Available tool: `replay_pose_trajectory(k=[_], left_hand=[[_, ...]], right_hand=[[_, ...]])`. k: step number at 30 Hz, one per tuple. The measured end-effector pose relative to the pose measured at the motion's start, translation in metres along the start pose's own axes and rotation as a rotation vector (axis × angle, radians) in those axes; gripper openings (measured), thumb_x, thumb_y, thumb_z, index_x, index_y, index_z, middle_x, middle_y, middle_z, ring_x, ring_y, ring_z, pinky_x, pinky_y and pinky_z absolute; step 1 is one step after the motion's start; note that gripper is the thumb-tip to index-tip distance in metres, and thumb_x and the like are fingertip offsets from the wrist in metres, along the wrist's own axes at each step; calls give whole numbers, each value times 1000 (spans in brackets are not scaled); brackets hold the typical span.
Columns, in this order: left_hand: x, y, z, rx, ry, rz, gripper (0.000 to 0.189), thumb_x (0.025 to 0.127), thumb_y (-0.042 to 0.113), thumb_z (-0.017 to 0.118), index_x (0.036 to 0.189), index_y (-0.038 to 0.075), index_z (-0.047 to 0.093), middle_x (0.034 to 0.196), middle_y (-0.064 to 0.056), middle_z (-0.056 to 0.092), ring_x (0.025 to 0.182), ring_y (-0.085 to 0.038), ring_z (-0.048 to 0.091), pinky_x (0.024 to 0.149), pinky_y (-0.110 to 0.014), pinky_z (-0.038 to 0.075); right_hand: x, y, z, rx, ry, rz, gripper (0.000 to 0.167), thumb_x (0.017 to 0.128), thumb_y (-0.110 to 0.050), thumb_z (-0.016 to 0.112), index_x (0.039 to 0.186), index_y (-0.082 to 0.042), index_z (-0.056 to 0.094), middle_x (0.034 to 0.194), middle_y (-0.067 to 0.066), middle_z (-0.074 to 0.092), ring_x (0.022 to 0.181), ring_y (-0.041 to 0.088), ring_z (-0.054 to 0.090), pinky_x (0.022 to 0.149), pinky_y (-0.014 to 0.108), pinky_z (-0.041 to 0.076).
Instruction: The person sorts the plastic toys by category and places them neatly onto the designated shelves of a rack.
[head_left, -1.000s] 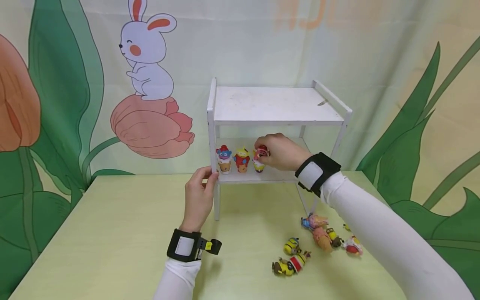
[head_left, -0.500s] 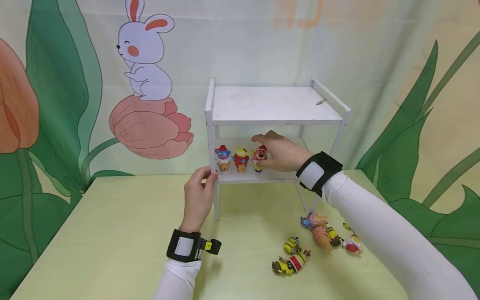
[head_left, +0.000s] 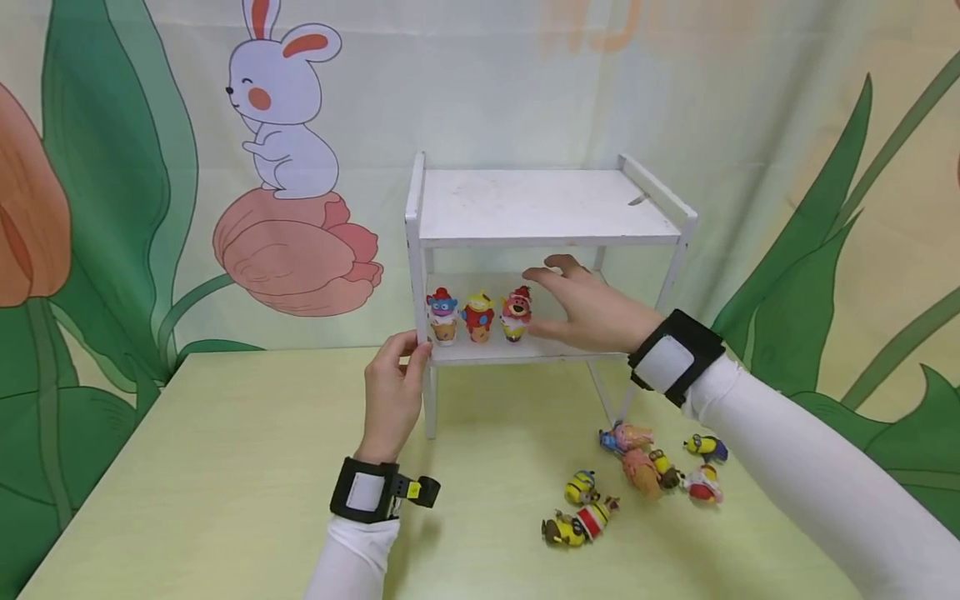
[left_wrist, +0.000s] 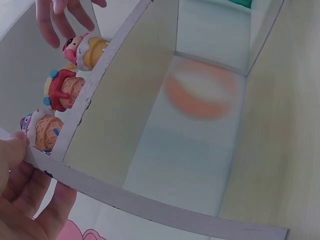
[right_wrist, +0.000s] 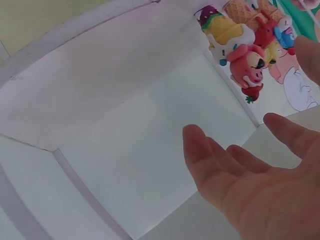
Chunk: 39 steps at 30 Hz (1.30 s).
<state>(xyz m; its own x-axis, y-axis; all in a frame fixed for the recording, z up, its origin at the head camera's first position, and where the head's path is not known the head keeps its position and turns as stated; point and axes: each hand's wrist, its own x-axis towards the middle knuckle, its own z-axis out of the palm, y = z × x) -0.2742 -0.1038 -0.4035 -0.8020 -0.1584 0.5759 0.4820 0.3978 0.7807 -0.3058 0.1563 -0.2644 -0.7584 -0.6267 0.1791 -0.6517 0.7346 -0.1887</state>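
Observation:
Three ice-cream-cone toy figures stand upright in a row at the left of the white rack's lower shelf (head_left: 558, 348): a blue-faced one (head_left: 443, 317), a yellow-and-red one (head_left: 478, 317) and a pink bear (head_left: 516, 315) wearing a red hat. My right hand (head_left: 592, 308) hovers just right of the bear, fingers spread and holding nothing; the right wrist view shows a gap between the fingers and the bear (right_wrist: 245, 65). With thumb and fingers on either side, my left hand (head_left: 393, 400) grips the rack's front left post (left_wrist: 115, 197).
On the table's right lie several more toy figures, among them a yellow one (head_left: 705, 447), a red-and-white one (head_left: 702, 485), a pink cone-like one (head_left: 642, 473) and a red-striped one (head_left: 595, 520). The rack's top shelf (head_left: 540, 204) overhangs the lower one. A printed curtain (head_left: 480, 92) hangs behind.
My right hand has let go of the pink bear, spread its fingers and drawn back to the right. The bear stays standing on the shelf. My left hand keeps its grip on the post.

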Motion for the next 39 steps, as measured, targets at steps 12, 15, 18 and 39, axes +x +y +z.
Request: replay_pose_trajectory(k=[12,15,18,39], left_hand=[[2,-1,0,-2,13,7,26,97,16,59,118,0,64,108,-10,65,95,-19,59,73,-35,52],[1,-1,-1,3,15,2,26,97,17,59,117,1,64,108,-10,65,95,-19,59,73,-35,52],[1,-2,-1,4,13,5,26,97,17,59,118,1,64,108,-10,65,96,-19,59,74,-35,51],[0,0,1,1,9,2,26,97,15,60,117,0,64,108,-10,65,96,-19,59,73,-35,52]], right_hand=[[-34,-6,-14,-21,94,-61,59,93,-26,69,143,-6,43,142,23,37,124,36,45,98,46,43],[-41,-8,-13,-53,108,-83,51,92,-25,70,136,-6,52,135,20,46,118,33,50,94,45,46],[-50,-11,-9,-78,116,-87,42,90,-23,72,126,-5,60,125,16,54,110,30,55,90,44,48],[-86,12,78,-64,-97,-1,29,86,-18,77,110,-7,68,97,3,63,83,17,59,72,33,52]])
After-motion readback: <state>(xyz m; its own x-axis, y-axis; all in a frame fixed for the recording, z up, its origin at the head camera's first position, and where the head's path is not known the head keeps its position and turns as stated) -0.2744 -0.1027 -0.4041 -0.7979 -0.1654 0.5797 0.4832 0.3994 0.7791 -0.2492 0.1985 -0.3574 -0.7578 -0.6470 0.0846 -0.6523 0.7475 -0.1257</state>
